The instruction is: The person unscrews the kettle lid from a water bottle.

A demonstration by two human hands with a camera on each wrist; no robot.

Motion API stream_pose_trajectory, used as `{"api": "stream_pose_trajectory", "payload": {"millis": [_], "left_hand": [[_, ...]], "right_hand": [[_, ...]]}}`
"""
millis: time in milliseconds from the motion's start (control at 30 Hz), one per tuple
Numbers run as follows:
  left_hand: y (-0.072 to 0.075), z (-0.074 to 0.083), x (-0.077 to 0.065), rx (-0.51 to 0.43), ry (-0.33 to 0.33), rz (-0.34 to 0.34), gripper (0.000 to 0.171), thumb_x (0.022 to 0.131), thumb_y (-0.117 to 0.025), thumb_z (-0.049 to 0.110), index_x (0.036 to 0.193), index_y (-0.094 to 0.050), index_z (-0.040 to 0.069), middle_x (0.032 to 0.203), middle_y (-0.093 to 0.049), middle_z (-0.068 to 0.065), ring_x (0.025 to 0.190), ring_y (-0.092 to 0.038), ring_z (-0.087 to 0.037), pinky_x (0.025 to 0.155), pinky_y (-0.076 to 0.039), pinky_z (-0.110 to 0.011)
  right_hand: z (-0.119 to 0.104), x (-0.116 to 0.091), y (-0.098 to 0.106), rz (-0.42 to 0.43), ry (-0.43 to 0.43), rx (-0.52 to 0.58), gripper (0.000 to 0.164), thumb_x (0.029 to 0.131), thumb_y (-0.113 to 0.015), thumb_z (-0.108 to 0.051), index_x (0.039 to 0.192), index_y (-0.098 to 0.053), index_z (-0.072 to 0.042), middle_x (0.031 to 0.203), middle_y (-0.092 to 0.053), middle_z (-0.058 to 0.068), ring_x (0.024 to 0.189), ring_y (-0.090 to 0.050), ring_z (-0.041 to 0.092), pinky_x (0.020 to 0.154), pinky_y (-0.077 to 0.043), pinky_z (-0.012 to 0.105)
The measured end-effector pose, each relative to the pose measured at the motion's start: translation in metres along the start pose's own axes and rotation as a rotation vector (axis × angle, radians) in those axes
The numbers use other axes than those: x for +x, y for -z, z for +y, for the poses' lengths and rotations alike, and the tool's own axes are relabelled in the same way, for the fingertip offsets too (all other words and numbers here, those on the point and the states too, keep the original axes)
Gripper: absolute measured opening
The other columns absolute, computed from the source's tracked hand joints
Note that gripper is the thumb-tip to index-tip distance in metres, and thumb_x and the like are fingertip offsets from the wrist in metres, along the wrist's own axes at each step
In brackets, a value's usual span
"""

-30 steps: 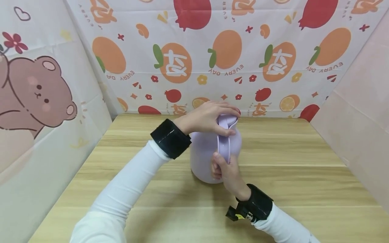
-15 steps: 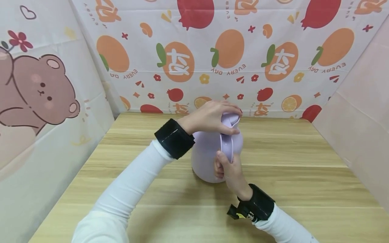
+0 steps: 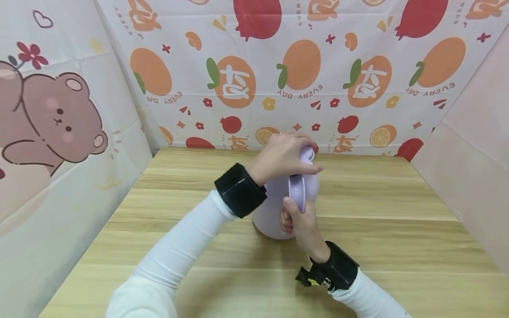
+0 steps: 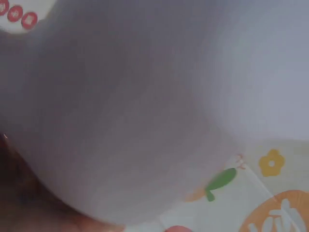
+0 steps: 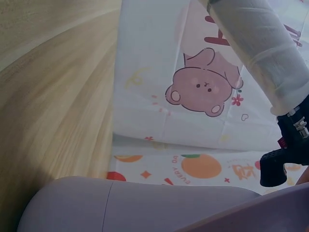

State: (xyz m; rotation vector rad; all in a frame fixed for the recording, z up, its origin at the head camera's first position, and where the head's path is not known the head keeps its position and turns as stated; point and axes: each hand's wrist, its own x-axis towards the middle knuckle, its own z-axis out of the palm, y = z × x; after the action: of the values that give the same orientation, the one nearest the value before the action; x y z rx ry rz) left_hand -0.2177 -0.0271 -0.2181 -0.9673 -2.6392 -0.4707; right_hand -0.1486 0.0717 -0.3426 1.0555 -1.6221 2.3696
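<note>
A lilac jug stands upright on the wooden table, below both hands. My left hand lies over its top and grips the lid, fingers over the far side and thumb stretched out on the near side. Most of the lid is hidden under this hand. Lower down, my right hand holds the jug's handle, with the thumb along it. In the left wrist view the jug's blurred body fills most of the picture. Along the bottom of the right wrist view runs the jug's side.
The wooden table ends at a fruit-printed cloth close behind the jug. A cloth with a bear print hangs at the left, a pale pink one at the right. Black straps sit on both wrists.
My left hand and forearm have swung to the right, turning over the top of the jug, and the thumb points farther right. The right hand keeps its hold on the handle.
</note>
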Motion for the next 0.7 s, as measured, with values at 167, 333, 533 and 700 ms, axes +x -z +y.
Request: {"api": "stream_pose_trajectory", "payload": {"millis": [167,333,533,700], "left_hand": [[-0.003,0.011,0.000,0.056,0.114,0.012,0.046,0.075,-0.063,0.057,0.107,-0.064,0.023,0.106,-0.058,0.006,0.088,-0.049,-0.014,0.069,-0.034,-0.032],[-0.008,0.013,0.000,0.089,0.117,0.061,0.053,0.076,-0.059,0.062,0.112,-0.063,0.023,0.115,-0.057,0.005,0.099,-0.049,-0.016,0.077,-0.034,-0.036],[-0.003,0.001,-0.003,-0.079,0.024,0.038,0.062,0.082,-0.056,0.059,0.128,-0.054,0.017,0.135,-0.046,-0.003,0.128,-0.032,-0.018,0.103,-0.014,-0.050],[0.005,-0.032,-0.009,-0.324,-0.205,0.041,0.046,0.087,-0.063,0.029,0.128,-0.054,0.011,0.137,-0.043,-0.005,0.133,-0.022,-0.014,0.108,-0.008,-0.041]], "right_hand": [[0.000,-0.001,0.001,-0.005,-0.032,0.013,0.035,0.095,-0.043,-0.017,0.062,-0.035,-0.006,0.050,-0.028,0.002,0.038,-0.025,0.014,0.034,-0.019,0.029],[-0.003,-0.001,0.004,-0.017,-0.065,0.007,0.038,0.095,-0.044,-0.019,0.061,-0.035,-0.005,0.050,-0.028,0.001,0.039,-0.025,0.013,0.035,-0.019,0.028],[-0.003,-0.001,0.007,0.000,-0.120,-0.030,0.041,0.094,-0.046,-0.023,0.060,-0.034,-0.002,0.050,-0.031,-0.002,0.040,-0.028,0.012,0.037,-0.018,0.032],[-0.002,-0.002,0.007,0.028,-0.168,-0.062,0.044,0.092,-0.047,-0.024,0.059,-0.033,0.001,0.051,-0.033,-0.003,0.041,-0.031,0.010,0.038,-0.020,0.030]]}}
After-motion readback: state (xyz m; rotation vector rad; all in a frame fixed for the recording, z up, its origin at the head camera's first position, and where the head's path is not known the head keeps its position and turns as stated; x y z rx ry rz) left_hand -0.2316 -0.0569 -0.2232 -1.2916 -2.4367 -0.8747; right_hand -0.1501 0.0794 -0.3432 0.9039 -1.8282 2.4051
